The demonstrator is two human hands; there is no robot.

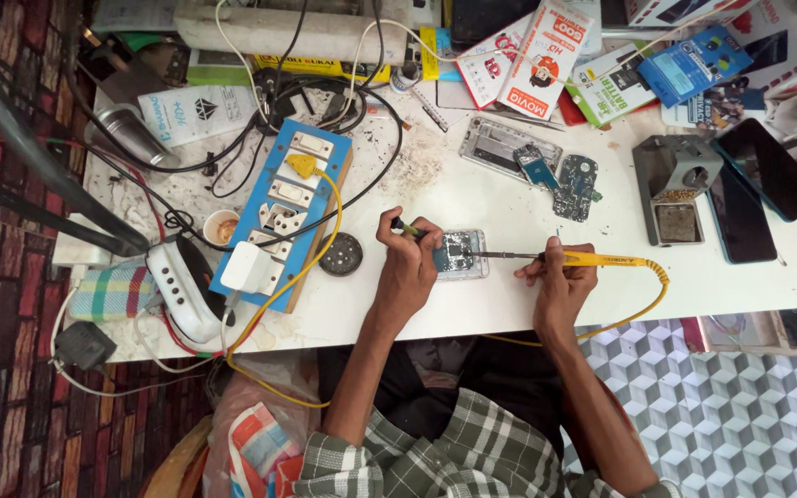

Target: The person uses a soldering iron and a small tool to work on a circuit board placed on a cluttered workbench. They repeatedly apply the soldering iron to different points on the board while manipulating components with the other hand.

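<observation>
the left hand (408, 263) pinches tweezers (408, 228) at a small circuit board (459, 252) lying mid-worktop (472, 198), the right hand (560, 281) grips a yellow soldering iron (592, 260); the board looks light, stiff, fragile, best held by its edges.

Phone repair workshop bench.
Around the blue switch board (280, 210), circuit boards (576, 184), opened phones (495, 143) and a soldering stand (673, 189) are seen.
</observation>
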